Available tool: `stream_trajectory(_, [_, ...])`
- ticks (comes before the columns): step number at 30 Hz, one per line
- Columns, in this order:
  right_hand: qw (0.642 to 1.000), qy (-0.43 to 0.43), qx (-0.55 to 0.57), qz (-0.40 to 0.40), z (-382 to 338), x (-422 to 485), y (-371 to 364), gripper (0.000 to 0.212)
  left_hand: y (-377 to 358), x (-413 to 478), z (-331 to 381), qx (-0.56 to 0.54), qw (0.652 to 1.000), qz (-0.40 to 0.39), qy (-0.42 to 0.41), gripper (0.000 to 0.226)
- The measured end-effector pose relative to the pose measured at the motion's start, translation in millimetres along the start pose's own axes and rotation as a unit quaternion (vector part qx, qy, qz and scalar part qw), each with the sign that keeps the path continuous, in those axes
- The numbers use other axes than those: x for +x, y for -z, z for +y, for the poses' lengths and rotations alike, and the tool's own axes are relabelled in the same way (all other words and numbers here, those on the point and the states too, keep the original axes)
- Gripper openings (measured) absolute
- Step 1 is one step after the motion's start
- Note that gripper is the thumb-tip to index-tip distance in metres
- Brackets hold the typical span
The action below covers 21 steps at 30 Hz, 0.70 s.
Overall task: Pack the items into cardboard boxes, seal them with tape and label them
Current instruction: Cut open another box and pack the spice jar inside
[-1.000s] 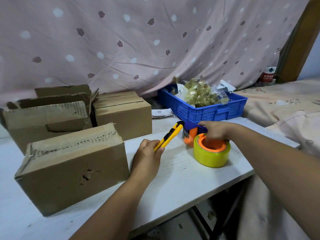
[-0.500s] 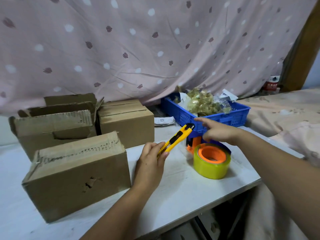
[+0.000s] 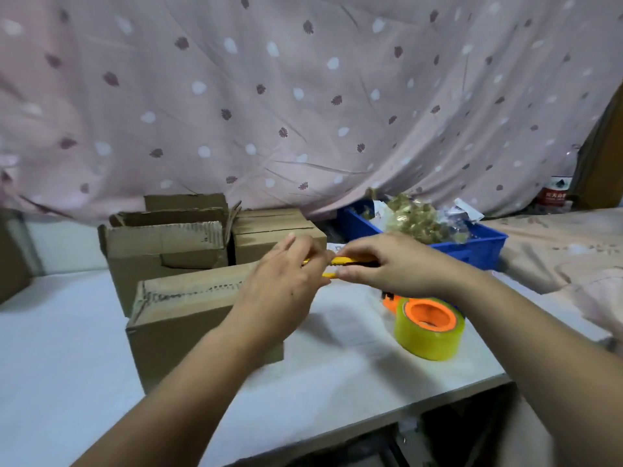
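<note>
A closed cardboard box (image 3: 182, 318) is recorded left on the white table (image 3: 67, 348). Above the table, a yellow utility knife (image 3: 340, 261) is gripped by the left hand (image 3: 283, 288) and pinched by the right hand (image 3: 394, 264). A tape roll (image 3: 429, 328) is seated further right.

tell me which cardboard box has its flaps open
The back-left cardboard box: its top flaps stand up, while the front box and the back-right box are closed.

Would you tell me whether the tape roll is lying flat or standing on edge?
Lying flat: the tape roll rests on the table with its orange core's opening facing up.
</note>
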State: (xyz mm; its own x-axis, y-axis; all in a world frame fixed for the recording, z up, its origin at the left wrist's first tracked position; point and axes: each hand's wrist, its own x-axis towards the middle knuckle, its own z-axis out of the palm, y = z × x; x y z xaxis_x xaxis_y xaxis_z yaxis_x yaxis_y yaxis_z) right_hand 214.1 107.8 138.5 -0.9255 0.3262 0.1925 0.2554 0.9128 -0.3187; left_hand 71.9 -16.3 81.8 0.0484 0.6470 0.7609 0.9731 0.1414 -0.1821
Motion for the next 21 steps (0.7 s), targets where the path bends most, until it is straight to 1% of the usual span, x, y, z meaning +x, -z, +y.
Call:
stream_trajectory(2, [1.0,0.014,0.018,0.007,-10,5,-6,0.002,13,-9,-18,0.02,1.0,-0.011,0.005,0.029])
stream_trajectory(4, [0.999,0.037,0.011,0.008,-23,11,-11,0.007,30,-18,-34,0.028,0.999,-0.031,0.003,0.036])
stream_trajectory(6, [0.998,0.05,-0.025,-0.017,-39,20,-18,0.006,46,-29,-51,0.009,0.999,-0.047,0.012,0.043])
stream_trajectory(7, [0.997,0.052,-0.057,-0.032,-46,26,-21,0.005,55,-35,-60,-0.009,0.998,-0.056,0.034,0.048])
stream_trajectory(8, [0.994,0.051,-0.094,-0.038,-51,31,-23,0.006,63,-41,-69,-0.036,0.994,-0.065,0.08,0.054])
stream_trajectory(10, [0.989,0.044,-0.136,-0.036,-59,39,-25,0.008,76,-57,-92,-0.115,0.972,-0.077,0.192,0.064])
stream_trajectory(11, [0.989,0.039,-0.137,-0.034,-62,43,-25,0.009,81,-66,-102,-0.159,0.957,-0.076,0.229,0.065])
stream_trajectory(12, [0.99,0.035,-0.131,-0.033,-66,47,-26,0.01,84,-76,-112,-0.193,0.946,-0.072,0.25,0.064])
stream_trajectory(13, [0.991,0.031,-0.127,-0.034,-70,50,-26,0.01,86,-85,-119,-0.216,0.939,-0.07,0.26,0.065])
stream_trajectory(16, [0.99,0.038,-0.131,-0.03,-81,59,-29,0.01,80,-107,-129,-0.264,0.919,-0.095,0.277,0.078])
stream_trajectory(19, [0.983,0.064,-0.17,-0.022,-90,69,-37,0.024,66,-121,-134,-0.319,0.893,-0.099,0.301,0.088])
stream_trajectory(21, [0.978,0.072,-0.195,-0.032,-94,77,-42,0.025,58,-127,-137,-0.348,0.876,-0.101,0.317,0.089])
